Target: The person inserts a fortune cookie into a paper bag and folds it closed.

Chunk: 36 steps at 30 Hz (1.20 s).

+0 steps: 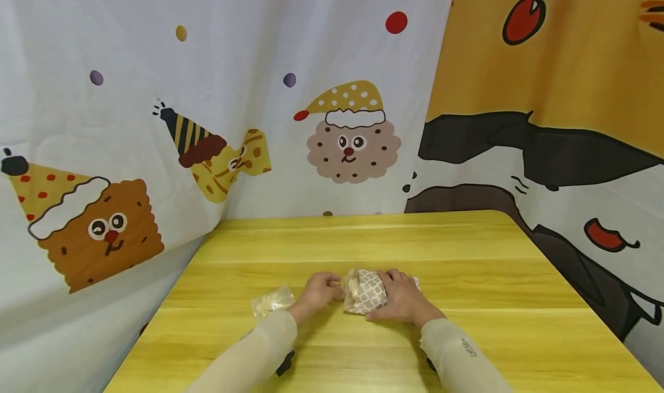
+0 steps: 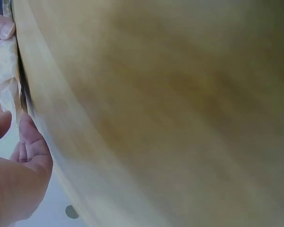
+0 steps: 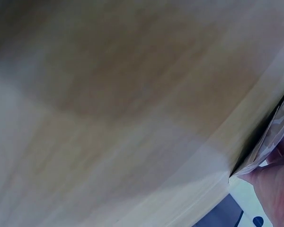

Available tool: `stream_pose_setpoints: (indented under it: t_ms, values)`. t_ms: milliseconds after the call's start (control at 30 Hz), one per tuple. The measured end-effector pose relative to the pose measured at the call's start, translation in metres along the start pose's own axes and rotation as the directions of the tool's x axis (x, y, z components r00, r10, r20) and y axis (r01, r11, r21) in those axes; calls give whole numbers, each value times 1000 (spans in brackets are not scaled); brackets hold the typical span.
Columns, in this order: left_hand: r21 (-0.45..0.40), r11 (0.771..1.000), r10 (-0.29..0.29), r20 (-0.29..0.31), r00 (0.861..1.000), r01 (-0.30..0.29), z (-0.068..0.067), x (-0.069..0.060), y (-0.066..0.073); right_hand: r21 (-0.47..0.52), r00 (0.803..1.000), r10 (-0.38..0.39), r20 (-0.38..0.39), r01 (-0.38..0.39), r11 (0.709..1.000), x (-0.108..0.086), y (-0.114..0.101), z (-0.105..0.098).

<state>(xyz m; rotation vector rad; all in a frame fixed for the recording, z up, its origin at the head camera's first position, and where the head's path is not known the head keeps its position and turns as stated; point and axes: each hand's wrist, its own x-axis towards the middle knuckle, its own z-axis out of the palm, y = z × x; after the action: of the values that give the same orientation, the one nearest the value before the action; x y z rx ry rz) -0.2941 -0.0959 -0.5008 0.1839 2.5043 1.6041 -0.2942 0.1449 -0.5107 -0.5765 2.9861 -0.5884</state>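
Note:
A bag with a tan and white lattice pattern (image 1: 370, 289) lies on the table, its opening facing left, and something pale shows inside the mouth. My right hand (image 1: 407, 301) grips the bag from above at its right part, thumb on the near side and fingers on the far side. At the mouth, my left hand (image 1: 323, 290) has its fingers curled and pinches the thin translucent edge of the bag between thumb and fingertips. In the left wrist view, the thumb and fingers (image 2: 32, 137) stand at that edge. The right wrist view shows only part of the right hand (image 3: 277, 189) against the bag.
A small clear packet (image 1: 272, 302) with pale contents lies left of the left hand. The yellow wood-grain table (image 1: 311, 243) ends at a curtain (image 1: 249, 53) printed with cartoon biscuits. Dark straps show under both wrists.

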Motion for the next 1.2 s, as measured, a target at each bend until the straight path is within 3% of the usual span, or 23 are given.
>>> stream_pose_setpoints:
  t_ms: [200, 433, 767, 967, 1200]
  values:
    - [-50, 998, 35, 15, 999, -34, 8, 6, 10, 5, 1000, -8, -1, 8, 1000, 0, 2, 1]
    - [-34, 999, 40, 1, 999, -40, 10, 8, 14, -4, 1000, -8, 2, 8, 1000, 1, 2, 0]
    - [-150, 986, 83, 47, 995, -75, 21, 11, 19, 6, 1000, -11, 13, 11, 1000, 0, 1, 1]
    - [-183, 979, 96, 27, 995, -89, 20, 10, 20, -4, 1000, -19, 8, 19, 1000, 1, 1, -2]
    - [-172, 978, 131, 78, 988, -116, 17, 7, 19, -1, 1000, -18, 14, 18, 1000, 0, 1, -3]
